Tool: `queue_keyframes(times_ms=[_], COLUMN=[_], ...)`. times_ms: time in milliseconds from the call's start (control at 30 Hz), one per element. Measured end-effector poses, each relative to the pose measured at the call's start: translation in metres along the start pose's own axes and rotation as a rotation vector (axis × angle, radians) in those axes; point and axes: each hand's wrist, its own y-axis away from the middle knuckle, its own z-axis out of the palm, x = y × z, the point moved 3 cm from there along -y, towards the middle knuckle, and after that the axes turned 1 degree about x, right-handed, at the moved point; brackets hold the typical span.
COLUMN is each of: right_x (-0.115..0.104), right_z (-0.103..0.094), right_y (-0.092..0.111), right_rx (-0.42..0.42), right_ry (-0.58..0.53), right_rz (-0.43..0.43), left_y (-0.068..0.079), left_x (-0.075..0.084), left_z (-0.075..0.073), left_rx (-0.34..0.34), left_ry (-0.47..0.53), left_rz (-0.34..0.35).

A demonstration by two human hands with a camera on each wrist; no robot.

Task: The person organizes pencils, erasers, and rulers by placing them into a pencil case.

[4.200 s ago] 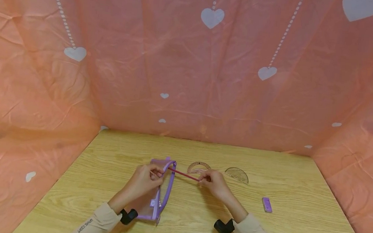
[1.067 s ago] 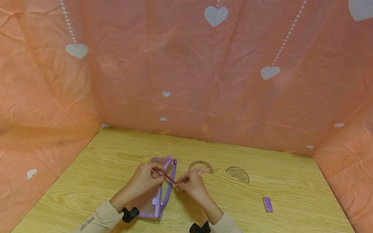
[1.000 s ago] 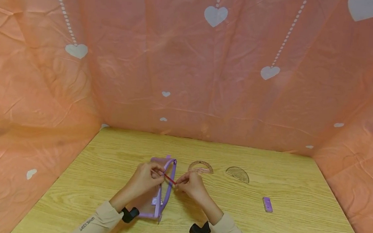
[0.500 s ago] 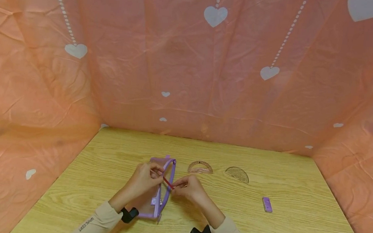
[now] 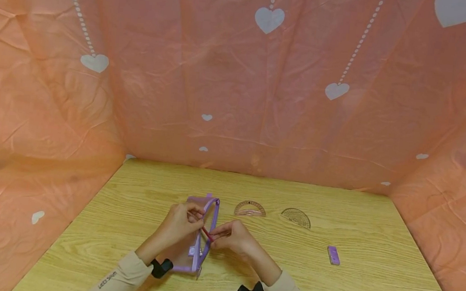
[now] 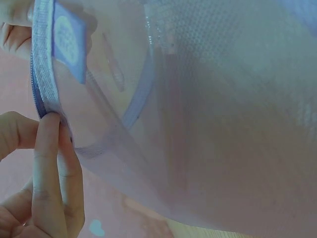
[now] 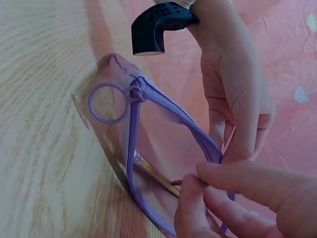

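"Red pencil (image 5: 207, 234) slants across the open mouth of a purple pouch (image 5: 181, 256), nearer the left edge of the table (image 5: 374, 241) than the right. Whose grip?"

"The right hand (image 5: 235, 237) pinches its outer end; the left hand (image 5: 180, 219) pinches the pouch's zipped rim (image 7: 132, 148). How far the pencil reaches inside is hidden."

"And the handling?"

"Light, stiff and probably slick, so fingertips at that outer end should suffice. The pouch looks soft, likely to sag, and best steadied by its rim."
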Motion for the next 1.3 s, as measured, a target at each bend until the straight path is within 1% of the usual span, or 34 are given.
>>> queue_keyframes(times_ms=[200,467,667,933,1033,1300], right_x=[-0.001,-0.001,-0.002,0.0,0.0,0.0], right_z=[0.005,0.011,0.015,0.018,0.021,0.027], right_y=[0.0,0.0,0.001,0.0,0.0,0.002], right_rx=[0.013,0.035,0.041,0.06,0.054,0.006], right_ry=[-0.001,-0.035,-0.005,0.048,0.059,0.061], right_rz=[-0.002,0.027,0.003,-0.017,-0.03,-0.046], left_y=[0.0,0.0,-0.001,-0.001,-0.001,0.001], left_x=[0.0,0.0,0.002,0.007,0.007,0.005], left_z=[-0.001,-0.002,-0.004,-0.005,-0.006,-0.007], left_rx=[0.003,0.009,0.007,0.01,0.007,0.019], left_ry=[0.0,-0.008,-0.02,-0.034,-0.039,-0.042], left_rz=[0.01,0.014,0.018,0.003,-0.003,-0.006])
